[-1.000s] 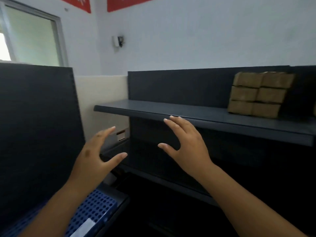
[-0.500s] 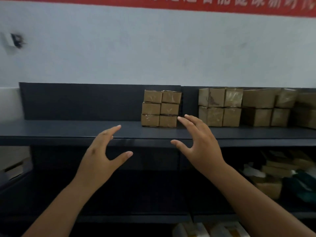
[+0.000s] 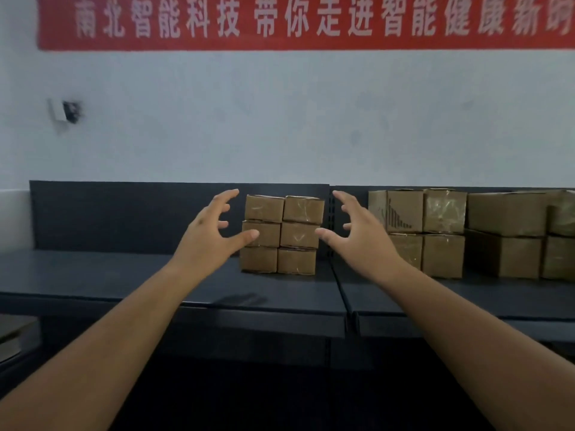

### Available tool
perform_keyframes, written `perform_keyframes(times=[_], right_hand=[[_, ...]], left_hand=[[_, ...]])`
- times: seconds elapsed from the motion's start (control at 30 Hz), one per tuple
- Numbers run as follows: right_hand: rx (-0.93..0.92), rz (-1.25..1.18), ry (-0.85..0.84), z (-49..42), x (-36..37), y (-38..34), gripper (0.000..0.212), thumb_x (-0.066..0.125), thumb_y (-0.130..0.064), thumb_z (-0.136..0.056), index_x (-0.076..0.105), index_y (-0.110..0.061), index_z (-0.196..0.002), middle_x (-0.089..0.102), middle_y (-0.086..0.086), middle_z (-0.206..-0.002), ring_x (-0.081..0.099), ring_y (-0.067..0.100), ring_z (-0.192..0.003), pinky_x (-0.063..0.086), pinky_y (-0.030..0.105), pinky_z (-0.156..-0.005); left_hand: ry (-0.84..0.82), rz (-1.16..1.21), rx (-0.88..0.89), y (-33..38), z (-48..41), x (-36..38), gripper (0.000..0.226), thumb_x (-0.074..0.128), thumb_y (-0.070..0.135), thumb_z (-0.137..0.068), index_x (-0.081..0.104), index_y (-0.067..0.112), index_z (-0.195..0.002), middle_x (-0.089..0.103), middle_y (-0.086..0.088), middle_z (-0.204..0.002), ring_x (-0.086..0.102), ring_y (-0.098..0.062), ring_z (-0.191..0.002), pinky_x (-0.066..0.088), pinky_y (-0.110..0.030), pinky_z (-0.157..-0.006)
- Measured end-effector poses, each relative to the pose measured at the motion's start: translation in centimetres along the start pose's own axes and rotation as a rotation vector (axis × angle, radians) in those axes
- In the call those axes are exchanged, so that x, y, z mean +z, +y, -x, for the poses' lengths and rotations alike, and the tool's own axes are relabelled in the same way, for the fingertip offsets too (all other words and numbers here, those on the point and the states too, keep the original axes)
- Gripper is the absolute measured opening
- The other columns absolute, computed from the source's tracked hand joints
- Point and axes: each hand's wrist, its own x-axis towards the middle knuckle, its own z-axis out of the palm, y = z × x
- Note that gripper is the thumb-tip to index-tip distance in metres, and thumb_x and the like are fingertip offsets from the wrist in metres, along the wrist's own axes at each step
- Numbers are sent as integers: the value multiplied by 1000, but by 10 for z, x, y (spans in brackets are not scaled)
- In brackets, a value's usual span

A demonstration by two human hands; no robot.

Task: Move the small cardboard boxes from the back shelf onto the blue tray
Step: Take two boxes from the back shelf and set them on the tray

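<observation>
Several small cardboard boxes [image 3: 282, 234] stand stacked two wide and three high at the back of a dark shelf [image 3: 124, 281]. My left hand [image 3: 211, 231] is open beside the stack's left side, its thumb tip overlapping the middle-left box. On the stack's right side my right hand [image 3: 354, 234] is open too, thumb at the middle-right box. Neither hand holds a box. The blue tray is out of view.
Larger cardboard boxes [image 3: 429, 231] stand stacked on the shelf to the right, close to my right hand. More big boxes [image 3: 513, 234] fill the far right. A red banner [image 3: 311, 23] hangs on the white wall above. A darker lower shelf lies below.
The view has swung right and closer to the shelf. Both hands have risen and reached forward to either side of the small box stack.
</observation>
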Motion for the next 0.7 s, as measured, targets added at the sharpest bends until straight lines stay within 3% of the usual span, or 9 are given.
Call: perform_keyframes(times=[0.1, 0.27, 0.4, 0.5, 0.57, 0.7], right_hand=[[63, -59, -48, -28, 19, 12, 76, 64, -55, -83, 22, -42, -145, 51, 7, -138, 56, 24, -115, 47, 38, -93], [126, -47, -100, -71, 46, 27, 76, 64, -53, -84, 24, -37, -147, 53, 9, -138, 49, 27, -126, 40, 33, -89], [183, -88, -110, -90, 57, 37, 65, 62, -48, -87, 31, -37, -143, 58, 4, -129, 55, 24, -116, 39, 27, -82], [151, -102, -107, -96, 61, 41, 47, 63, -42, -88, 45, -35, -131, 59, -5, -117, 57, 17, -106, 40, 18, -72], [129, -121, -67, -96, 65, 41, 39, 64, -37, -88, 50, -34, -124, 60, -8, -109, 58, 14, -101, 38, 13, -67], [99, -158, 13, -91, 67, 34, 42, 68, -34, -85, 52, -34, -124, 63, -7, -104, 57, 6, -91, 39, 11, -66]], left_hand=[[-35, -9, -78, -15, -31, 15, 83, 74, 59, -75, 28, 53, -144, 45, -1, -148, 57, -14, -110, 43, -25, -78], [-54, 26, -184, -35, -74, 40, 83, 78, 53, -76, 31, 49, -145, 49, -8, -145, 56, -21, -116, 44, -34, -88], [-119, 76, -193, -48, -97, 48, 77, 77, 51, -78, 34, 52, -142, 57, -3, -133, 56, -21, -119, 46, -34, -88], [-113, 112, -154, -52, -104, 52, 58, 77, 44, -80, 46, 52, -129, 66, 7, -111, 63, -12, -102, 51, -24, -74], [-77, 130, -133, -52, -103, 53, 49, 77, 37, -82, 50, 51, -120, 66, 12, -99, 63, -5, -92, 46, -16, -61], [-18, 129, -76, -49, -97, 48, 49, 79, 31, -81, 52, 45, -119, 64, 12, -102, 60, -2, -94, 47, -16, -62]])
